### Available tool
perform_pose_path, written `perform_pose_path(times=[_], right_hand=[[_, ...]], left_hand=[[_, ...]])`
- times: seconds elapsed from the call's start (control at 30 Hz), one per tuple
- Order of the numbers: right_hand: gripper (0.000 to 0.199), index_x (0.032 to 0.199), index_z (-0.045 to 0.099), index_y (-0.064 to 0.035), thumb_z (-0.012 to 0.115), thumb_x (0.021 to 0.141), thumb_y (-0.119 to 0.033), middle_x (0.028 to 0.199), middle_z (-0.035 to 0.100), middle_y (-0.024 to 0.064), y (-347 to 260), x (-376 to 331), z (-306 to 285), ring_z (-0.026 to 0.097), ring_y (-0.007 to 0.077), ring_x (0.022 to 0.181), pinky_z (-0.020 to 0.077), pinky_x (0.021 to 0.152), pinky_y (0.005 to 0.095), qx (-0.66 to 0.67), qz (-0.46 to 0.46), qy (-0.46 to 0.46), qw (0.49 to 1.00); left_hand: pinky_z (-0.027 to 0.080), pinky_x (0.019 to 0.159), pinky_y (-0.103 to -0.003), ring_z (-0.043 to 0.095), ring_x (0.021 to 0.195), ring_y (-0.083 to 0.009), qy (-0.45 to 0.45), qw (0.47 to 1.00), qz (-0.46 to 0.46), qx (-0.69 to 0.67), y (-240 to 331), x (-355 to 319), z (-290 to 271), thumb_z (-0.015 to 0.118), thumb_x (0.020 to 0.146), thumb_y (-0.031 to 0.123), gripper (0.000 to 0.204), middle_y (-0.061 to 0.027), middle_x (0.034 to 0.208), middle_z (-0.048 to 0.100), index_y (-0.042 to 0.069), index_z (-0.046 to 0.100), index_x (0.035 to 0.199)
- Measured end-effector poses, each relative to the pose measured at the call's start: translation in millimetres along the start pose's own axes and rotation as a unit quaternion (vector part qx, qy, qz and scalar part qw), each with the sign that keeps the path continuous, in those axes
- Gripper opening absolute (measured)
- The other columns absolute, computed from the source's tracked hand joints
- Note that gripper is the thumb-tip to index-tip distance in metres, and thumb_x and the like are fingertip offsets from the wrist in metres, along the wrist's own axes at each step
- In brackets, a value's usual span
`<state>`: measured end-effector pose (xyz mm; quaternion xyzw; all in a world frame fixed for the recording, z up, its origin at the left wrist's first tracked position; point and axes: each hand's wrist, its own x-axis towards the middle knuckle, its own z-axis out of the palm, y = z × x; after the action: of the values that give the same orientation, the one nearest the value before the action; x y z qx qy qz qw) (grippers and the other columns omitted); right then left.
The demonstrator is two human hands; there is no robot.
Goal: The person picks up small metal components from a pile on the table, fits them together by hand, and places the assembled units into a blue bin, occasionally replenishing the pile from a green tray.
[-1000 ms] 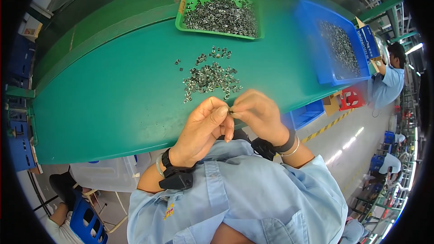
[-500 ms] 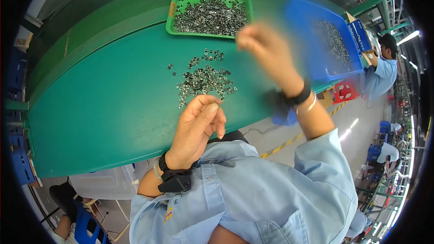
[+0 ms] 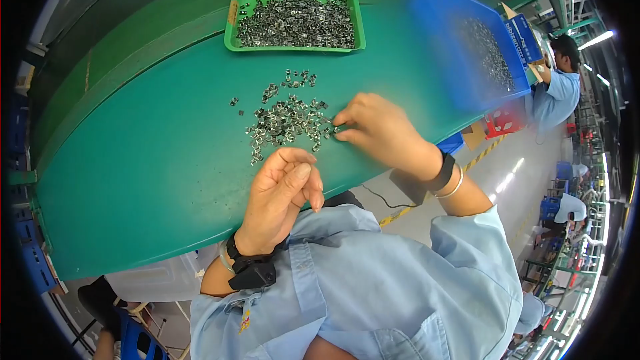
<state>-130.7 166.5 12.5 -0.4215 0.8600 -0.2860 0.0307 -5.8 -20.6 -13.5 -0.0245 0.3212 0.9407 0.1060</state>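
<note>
My right hand (image 3: 377,130) is out over the green table (image 3: 133,160), its fingertips (image 3: 341,120) pinched together at the right edge of the loose pile (image 3: 287,120) of small dark metal parts. They touch the pile there, but the hand is blurred and I cannot tell whether a part sits between them. The pile lies spread on the table near its middle, with a few stray parts just beyond it toward the far side and one or two off to the left.

My left hand (image 3: 283,190) rests nearer to me, at the table's front edge, just below the pile and apart from it. Its fingers are curled loosely inward, thumb against them; I cannot see anything held in it.

Beyond the pile, well apart from both hands, stands a green tray (image 3: 233,27) heaped with the same kind of parts. To the right of it is a blue bin (image 3: 440,20), blurred, with more parts inside. Past the bin, at the far right, another person (image 3: 557,87) in a light blue shirt is at work
</note>
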Motion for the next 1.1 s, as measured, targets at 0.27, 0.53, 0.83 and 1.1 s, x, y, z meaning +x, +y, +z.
perform_pose_path(times=[0.27, 0.53, 0.83, 1.1], right_hand=[[0.018, 0.091, 0.059, -0.0064, 0.067, 0.075, -0.003, 0.083, 0.057, 0.0065, -9.3, -8.3, 5.1, 0.059, 0.0239, 0.080, 0.0470, 0.069, 0.0329, 0.085, 0.020, 0.046, 0.995], [0.022, 0.094, 0.059, -0.0044, 0.066, 0.074, 0.002, 0.084, 0.058, 0.0090, -41.1, -1.1, -1.8, 0.059, 0.0262, 0.080, 0.0481, 0.069, 0.0336, 0.105, -0.069, 0.090, 0.988], [0.016, 0.094, 0.061, -0.0038, 0.063, 0.078, -0.004, 0.086, 0.058, 0.0101, -7.7, 3.9, 1.4, 0.058, 0.0286, 0.081, 0.0473, 0.071, 0.0354, 0.088, 0.009, 0.087, 0.992], [0.022, 0.098, 0.060, -0.0052, 0.064, 0.076, -0.007, 0.089, 0.056, 0.0099, -15.8, 9.8, -2.1, 0.055, 0.0291, 0.085, 0.0454, 0.075, 0.0376, -0.025, -0.083, 0.009, 0.996]], left_hand=[[0.047, 0.058, -0.026, 0.056, 0.063, -0.0135, 0.007, 1.000, 0.014, 0.007, -1.6, -2.4, 5.2, 0.047, 0.096, 0.013, 0.014, -0.0070, 0.080, 0.058, 0.003, 0.049, 0.106], [0.047, 0.059, -0.026, 0.056, 0.064, -0.0132, 0.050, 0.995, 0.019, 0.085, -1.5, 4.2, 19.2, 0.047, 0.095, 0.013, 0.015, -0.0069, 0.084, 0.058, 0.003, 0.049, 0.106], [0.050, 0.070, -0.029, 0.060, 0.082, -0.0176, 0.058, 0.990, 0.039, 0.124, 3.2, 2.9, 5.0, 0.048, 0.094, 0.014, 0.021, -0.0106, 0.098, 0.058, 0.002, 0.048, 0.112], [0.038, 0.100, -0.039, 0.041, 0.125, -0.0260, 0.062, 0.967, 0.074, 0.236, 9.1, 14.7, 22.8, 0.049, 0.094, 0.016, 0.044, -0.0171, 0.134, 0.043, 0.000, 0.037, 0.132]])
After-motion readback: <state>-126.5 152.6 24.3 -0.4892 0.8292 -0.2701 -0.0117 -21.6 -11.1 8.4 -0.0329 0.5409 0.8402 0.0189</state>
